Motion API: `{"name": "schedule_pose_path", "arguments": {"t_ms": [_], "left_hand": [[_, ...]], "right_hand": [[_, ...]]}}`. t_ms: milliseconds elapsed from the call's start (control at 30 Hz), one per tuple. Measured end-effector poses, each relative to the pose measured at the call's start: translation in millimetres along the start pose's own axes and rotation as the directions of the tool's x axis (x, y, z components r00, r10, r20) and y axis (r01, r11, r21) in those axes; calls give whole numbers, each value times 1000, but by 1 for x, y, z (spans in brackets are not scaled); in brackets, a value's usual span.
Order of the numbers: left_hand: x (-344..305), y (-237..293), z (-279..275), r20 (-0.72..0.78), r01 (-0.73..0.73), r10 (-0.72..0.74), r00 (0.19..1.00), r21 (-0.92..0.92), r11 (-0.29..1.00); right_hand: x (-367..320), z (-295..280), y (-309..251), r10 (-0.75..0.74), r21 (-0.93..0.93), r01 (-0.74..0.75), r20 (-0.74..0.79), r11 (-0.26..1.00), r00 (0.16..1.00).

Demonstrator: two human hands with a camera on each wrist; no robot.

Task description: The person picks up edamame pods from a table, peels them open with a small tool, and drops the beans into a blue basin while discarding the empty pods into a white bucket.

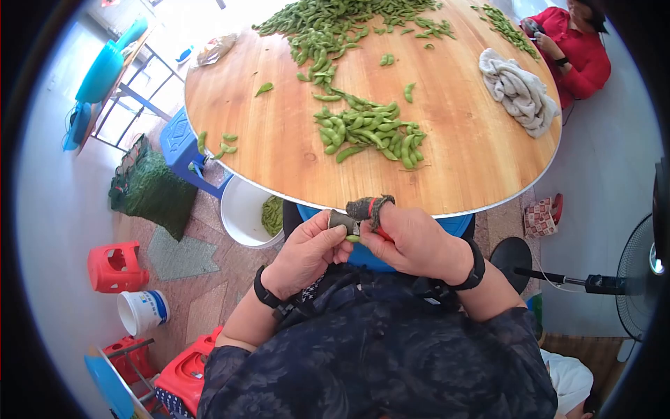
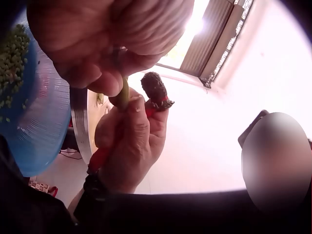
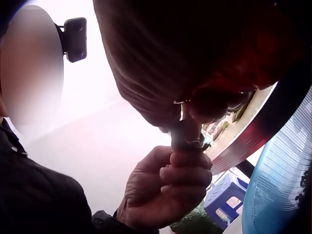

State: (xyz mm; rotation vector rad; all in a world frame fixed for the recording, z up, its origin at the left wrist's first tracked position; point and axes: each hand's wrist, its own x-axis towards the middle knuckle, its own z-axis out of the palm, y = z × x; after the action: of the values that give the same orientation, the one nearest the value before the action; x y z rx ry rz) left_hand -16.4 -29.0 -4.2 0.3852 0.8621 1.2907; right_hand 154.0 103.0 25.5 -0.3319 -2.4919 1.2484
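Between my two hands, just off the near edge of the round wooden table (image 1: 244, 133), is a green bean pod (image 1: 353, 238). My left hand (image 1: 303, 251) pinches it between thumb and fingers; a dark wrap (image 1: 342, 223) covers one of its digits. My right hand (image 1: 426, 244) meets the pod from the other side, its thumb on it in the left wrist view. A dark sleeve tied with red (image 2: 155, 87) covers one right finger, and something red (image 2: 100, 157) sits within that hand, mostly hidden. Below, a blue basin (image 2: 46, 112) contains shelled green beans (image 2: 13, 66).
A small heap of pods (image 1: 370, 133) lies before me, a larger pile (image 1: 328, 28) beyond. A grey cloth (image 1: 516, 91) is at the right. A white bucket (image 1: 241, 216) and blue stool (image 1: 178, 146) stand left, a fan (image 1: 638, 279) right. Another person (image 1: 583, 59) sits across.
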Motion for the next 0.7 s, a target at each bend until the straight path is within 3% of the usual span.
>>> {"name": "schedule_pose_path", "arguments": {"t_ms": [133, 200, 300, 433, 533, 600, 700], "left_hand": [[-15, -8, -16, -23, -73, 73, 997, 6, 997], [-26, -13, -22, -109, -144, 160, 981, 140, 980], [-40, -21, -28, -161, -162, 211, 964, 268, 950], [-56, -15, -32, -154, -16, 88, 984, 417, 909], [-52, -22, -41, -106, 1, 56, 993, 471, 882], [-46, -25, -36, -122, -18, 79, 989, 434, 901], [-32, -29, -34, -116, -25, 79, 990, 410, 912]], "right_hand": [[8, 14, -4, -89, 17, 89, -9, 996, 996], [13, 26, -1, 12, 112, -14, 15, 994, 1000], [23, 42, 1, -34, 103, 26, 71, 994, 997], [27, 52, -1, -94, 20, 93, 108, 995, 990], [23, 55, 0, -116, 18, 115, 54, 993, 992], [13, 49, -5, 103, -18, -102, 74, 995, 992], [-5, 44, 2, 222, 51, -233, 166, 971, 961]]}}
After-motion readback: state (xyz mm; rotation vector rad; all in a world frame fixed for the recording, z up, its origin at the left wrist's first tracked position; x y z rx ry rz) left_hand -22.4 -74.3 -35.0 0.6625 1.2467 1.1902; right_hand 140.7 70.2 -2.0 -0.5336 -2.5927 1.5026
